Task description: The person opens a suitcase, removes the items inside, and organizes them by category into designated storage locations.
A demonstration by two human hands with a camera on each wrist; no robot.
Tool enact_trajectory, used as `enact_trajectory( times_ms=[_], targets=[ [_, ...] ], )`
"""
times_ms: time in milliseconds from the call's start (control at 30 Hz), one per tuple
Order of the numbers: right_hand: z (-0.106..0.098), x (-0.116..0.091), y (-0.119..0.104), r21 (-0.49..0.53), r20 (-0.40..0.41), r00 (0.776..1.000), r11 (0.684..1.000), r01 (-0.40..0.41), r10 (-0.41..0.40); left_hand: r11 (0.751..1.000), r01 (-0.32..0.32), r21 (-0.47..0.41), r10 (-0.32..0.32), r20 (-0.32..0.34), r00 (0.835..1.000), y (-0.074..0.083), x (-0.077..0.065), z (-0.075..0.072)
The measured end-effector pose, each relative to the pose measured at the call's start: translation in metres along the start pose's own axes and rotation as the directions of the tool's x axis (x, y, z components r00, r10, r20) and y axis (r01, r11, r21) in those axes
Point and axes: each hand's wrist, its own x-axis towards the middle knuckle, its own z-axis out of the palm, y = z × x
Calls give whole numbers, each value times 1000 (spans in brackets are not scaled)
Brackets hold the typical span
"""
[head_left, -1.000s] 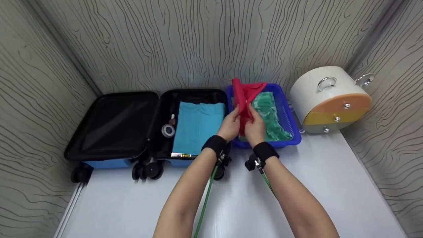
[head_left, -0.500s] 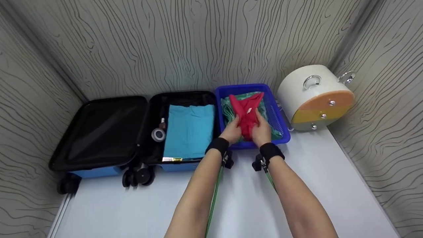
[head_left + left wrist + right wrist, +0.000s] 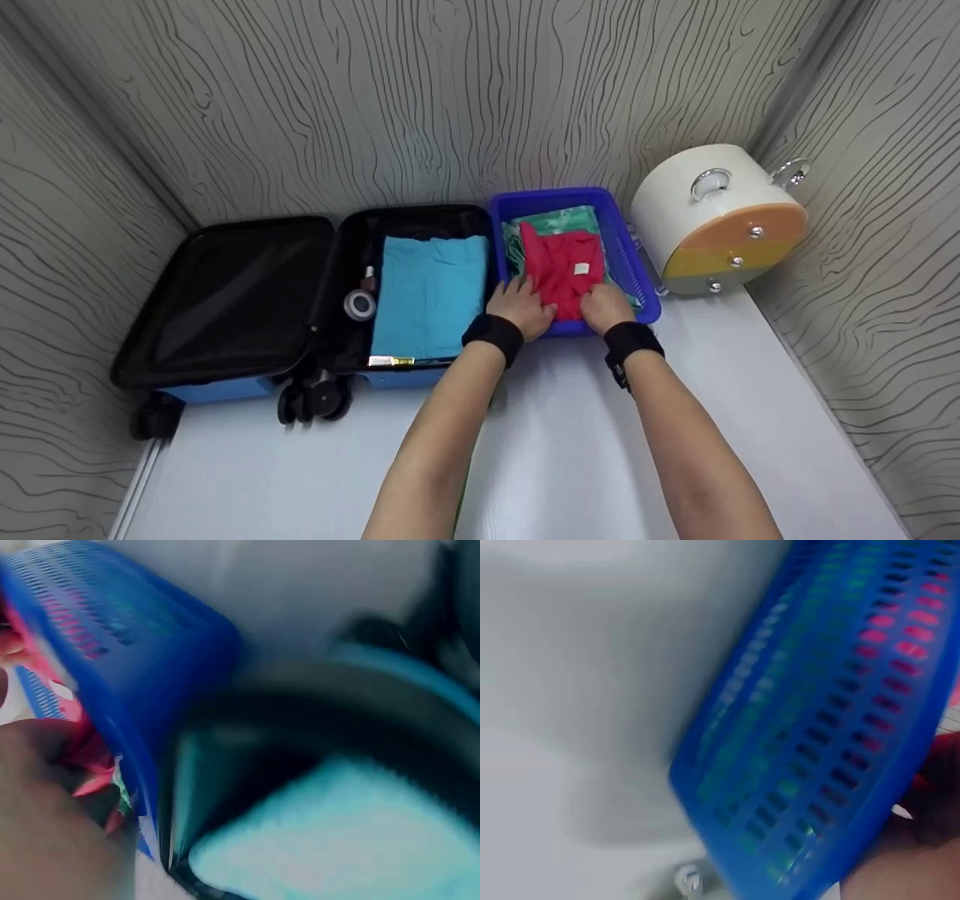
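A folded red garment (image 3: 564, 271) with a small white label lies on green patterned cloth (image 3: 564, 220) in the blue plastic basket (image 3: 637, 281). At its near left edge is my left hand (image 3: 523, 309), fingers spread over the fabric and the basket's front rim. My right hand (image 3: 607, 308) has its fingers curled at the garment's near right corner. In the left wrist view, red fabric (image 3: 90, 754) shows by the left hand's fingers. The right wrist view mostly shows the basket's slotted side (image 3: 832, 727), with the right hand (image 3: 915, 862) at the edge.
Left of the basket stands an open suitcase (image 3: 405, 211) holding a folded light-blue cloth (image 3: 431, 296), a round tin (image 3: 360, 306) and a small brown bottle (image 3: 368, 280). Its black lid (image 3: 240, 292) lies farther left. A white rounded drawer box (image 3: 694, 202) stands to the right.
The red garment has come down from above the basket and now lies flatter on the green cloth. Both hands have moved to its near edge, and the left fingers have spread.
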Motion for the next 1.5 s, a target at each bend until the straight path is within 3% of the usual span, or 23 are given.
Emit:
enact_trajectory(
  times_ms=[133, 300, 367, 467, 633, 733, 833, 967, 1067, 1133, 1233, 1267, 1300, 1333, 1500],
  targets=[
    [1, -5, 3, -189, 72, 997, 981, 49, -36, 990, 79, 119, -81, 16, 997, -2, -7, 2],
    [3, -7, 2, -252, 115, 993, 966, 66, -38, 994, 95, 49, -96, 19, 995, -6, -8, 5],
    [4, -6, 1, -245, 65, 997, 968, 61, -46, 997, 74, -28, -73, 20, 997, -12, -9, 7],
    [6, -4, 0, -228, -88, 994, 973, 40, -61, 986, 10, -165, -10, -5, 1000, -26, -9, 10],
    [9, 2, -4, -159, -336, 937, 986, 48, -100, 929, -84, -360, 50, -103, 993, -58, -13, 12],
    [9, 4, -14, -106, -381, 916, 990, 92, -126, 904, -77, -420, 22, -136, 990, -79, -20, 8],
    [10, 3, -30, -32, -377, 917, 991, 132, -134, 894, -62, -443, -8, -155, 988, -103, -31, 2],
    [15, -2, -59, 103, -338, 927, 973, 209, -163, 890, -24, -455, -67, -183, 981, -137, -47, -3],
    [23, -11, -83, 296, -263, 948, 920, 256, -179, 868, 51, -494, -148, -160, 976, -162, -61, -6],
    [29, -18, -101, 524, -153, 973, 820, 230, -175, 839, 129, -528, -209, -95, 973, -175, -72, -6],
    [40, -26, -126, 802, 64, 984, 595, 47, -164, 791, 258, -555, -282, 44, 958, -190, -87, -6],
    [44, -27, -132, 838, 133, 978, 544, -26, -158, 775, 297, -557, -301, 88, 950, -193, -91, -4],
    [48, -28, -137, 848, 194, 969, 523, -85, -156, 764, 328, -556, -314, 123, 941, -195, -94, -3],
    [52, -29, -141, 839, 241, 959, 529, -129, -148, 755, 347, -556, -323, 145, 935, -197, -97, 0],
    [74, -28, -149, 720, 359, 932, 652, -237, -57, 734, 379, -563, -357, 155, 921, -198, -102, 11]
  ],
)
